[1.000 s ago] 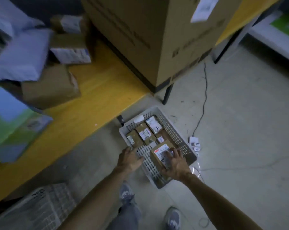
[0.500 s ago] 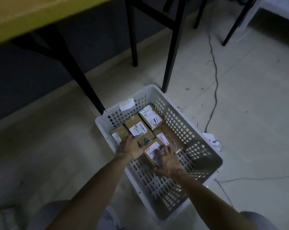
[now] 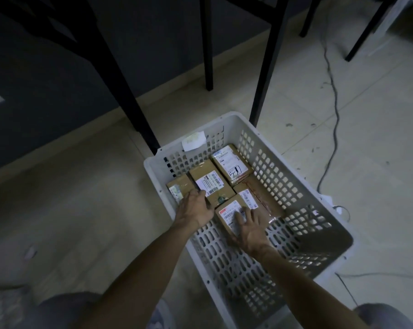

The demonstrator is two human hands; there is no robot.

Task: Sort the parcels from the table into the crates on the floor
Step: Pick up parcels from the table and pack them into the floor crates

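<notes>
1. The brown cardboard parcel with a white label carrying a red mark, print unreadable, lies inside the white perforated plastic crate.
2. Right hand rests flat on it, fingers spread.
3. Left hand presses the neighbouring parcels, fingers together.
4. The crate's near half is free.

Scene dim, bluish cast. Crate far rim brightest; near-right inner wall in shadow. Frame corners dark, wide-angle bending at edges. Labels soft, unreadable.

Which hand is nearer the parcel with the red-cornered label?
Right. The right hand lies flat on that parcel; the left hand sits beside it on the neighbouring parcels.
</notes>
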